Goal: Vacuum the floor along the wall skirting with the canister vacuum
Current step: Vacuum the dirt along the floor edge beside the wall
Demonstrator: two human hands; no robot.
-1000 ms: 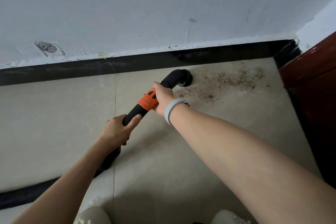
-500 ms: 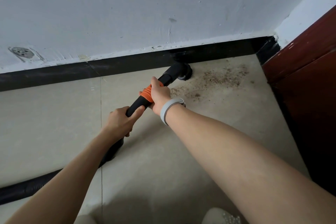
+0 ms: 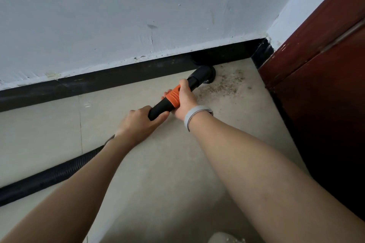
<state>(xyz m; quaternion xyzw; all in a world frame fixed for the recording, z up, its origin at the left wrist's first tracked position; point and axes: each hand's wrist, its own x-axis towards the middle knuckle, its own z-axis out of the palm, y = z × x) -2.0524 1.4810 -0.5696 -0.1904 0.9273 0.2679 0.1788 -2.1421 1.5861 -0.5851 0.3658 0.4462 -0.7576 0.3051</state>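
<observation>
A: Holding the wand two-handed, is that for control?

B: I'd say so. The right hand (image 3: 182,97) wraps the orange collar (image 3: 173,98) close to the nozzle (image 3: 203,74), fingers curled round it with the thumb over the top, so it can steer. The left hand (image 3: 139,122) grips the black wand (image 3: 158,109) just behind, fingers closed about it, probably to take the drag of the ribbed hose (image 3: 51,175) trailing along the floor (image 3: 158,163).

A: And where's the nozzle?

B: Down on the floor, hard against the black skirting (image 3: 118,75), near the corner by the dark red door (image 3: 325,85).

A: Anything left to pick up?

B: Plenty. A scatter of brown grit (image 3: 223,85) lies just right of the nozzle, between it and the door. That looks like the next patch.
</observation>
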